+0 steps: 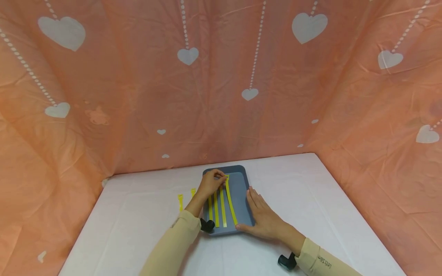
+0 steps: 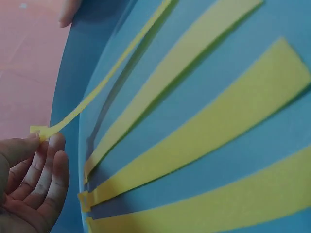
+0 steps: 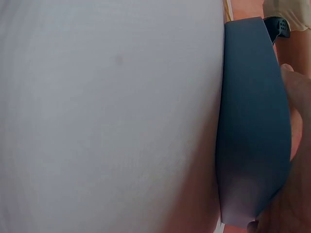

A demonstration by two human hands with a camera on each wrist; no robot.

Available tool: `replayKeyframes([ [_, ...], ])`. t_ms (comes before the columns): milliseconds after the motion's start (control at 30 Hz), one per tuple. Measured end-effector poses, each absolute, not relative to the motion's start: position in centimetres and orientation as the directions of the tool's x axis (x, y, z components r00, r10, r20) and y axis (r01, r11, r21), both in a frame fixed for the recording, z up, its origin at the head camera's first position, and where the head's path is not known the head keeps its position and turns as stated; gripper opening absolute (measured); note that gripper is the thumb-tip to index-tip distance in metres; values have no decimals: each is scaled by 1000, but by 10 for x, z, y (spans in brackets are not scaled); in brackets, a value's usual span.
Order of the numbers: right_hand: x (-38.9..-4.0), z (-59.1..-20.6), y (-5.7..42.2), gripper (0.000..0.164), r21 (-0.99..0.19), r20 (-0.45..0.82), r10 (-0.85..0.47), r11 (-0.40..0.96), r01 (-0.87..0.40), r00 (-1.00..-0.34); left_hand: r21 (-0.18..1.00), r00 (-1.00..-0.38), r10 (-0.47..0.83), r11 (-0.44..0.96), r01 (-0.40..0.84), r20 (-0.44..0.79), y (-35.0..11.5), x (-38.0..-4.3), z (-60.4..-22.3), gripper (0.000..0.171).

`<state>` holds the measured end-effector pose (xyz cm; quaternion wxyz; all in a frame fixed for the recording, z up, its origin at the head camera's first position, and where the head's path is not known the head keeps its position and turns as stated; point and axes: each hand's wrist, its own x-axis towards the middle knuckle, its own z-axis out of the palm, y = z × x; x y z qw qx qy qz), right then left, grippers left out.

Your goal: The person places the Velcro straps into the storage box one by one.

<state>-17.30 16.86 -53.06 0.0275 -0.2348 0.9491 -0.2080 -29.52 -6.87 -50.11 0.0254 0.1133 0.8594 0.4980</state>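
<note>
My left hand (image 1: 210,184) pinches a strip (image 1: 230,200) by one end over the tray (image 1: 240,207), my right hand (image 1: 265,221) straight-fingered against its side, and a twisted release could drop it askew onto the next strip (image 1: 223,210).

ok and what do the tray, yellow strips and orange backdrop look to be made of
Tray: likely matte moulded plastic, with smooth, even colour and rounded corners, though coated metal is possible.
Yellow strips: fairly matte, flexible plastic or fabric; the lifted one curves.
Orange backdrop: creased, faintly shiny, so perhaps thin plastic sheeting or cloth.
</note>
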Motion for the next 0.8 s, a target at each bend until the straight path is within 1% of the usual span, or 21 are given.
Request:
replayKeyframes([
  [367,-173,-532,169,128,-419,38,-448,804,-422,-893,860,-971,223,474,189,90,-69,-299,-506,11],
  [800,-173,-530,168,129,-413,43,-443,808,-420,-895,851,-977,213,510,121,11,-67,-301,-503,10],
])
